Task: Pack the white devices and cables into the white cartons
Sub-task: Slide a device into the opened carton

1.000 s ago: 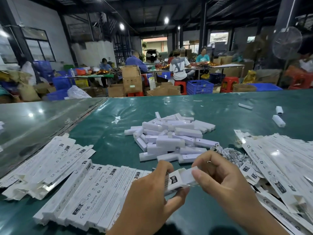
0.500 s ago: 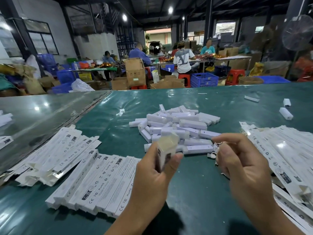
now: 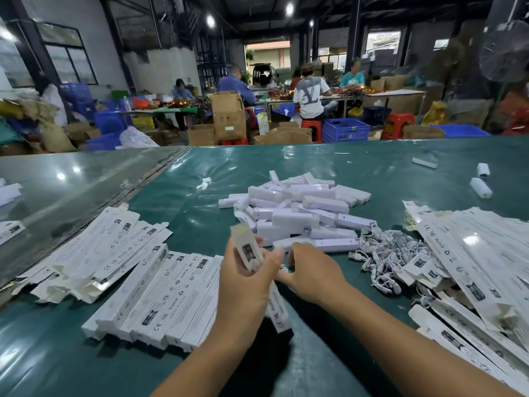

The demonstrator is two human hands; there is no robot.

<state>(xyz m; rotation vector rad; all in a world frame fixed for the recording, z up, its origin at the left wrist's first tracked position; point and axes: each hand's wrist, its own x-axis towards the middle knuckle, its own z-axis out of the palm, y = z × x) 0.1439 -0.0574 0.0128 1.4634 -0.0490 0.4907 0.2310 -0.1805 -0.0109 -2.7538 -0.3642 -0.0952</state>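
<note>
Left hand (image 3: 243, 285) grips a long white carton (image 3: 259, 277) tilted open-end-up, probably so a device can slide in. Right hand (image 3: 310, 272) reaches toward the pile of white devices (image 3: 297, 213); fingers curled, holding anything? Can't tell. Cable tangle (image 3: 386, 250) sits just right (flat cartons (image 3: 472, 253) crowd it).

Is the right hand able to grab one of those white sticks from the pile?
Probably yes: the right hand hovers just in front of the white devices, nothing lying between.

Packing warehouse: stacked boxes (image 3: 229, 116), seated workers (image 3: 310, 96)
</note>
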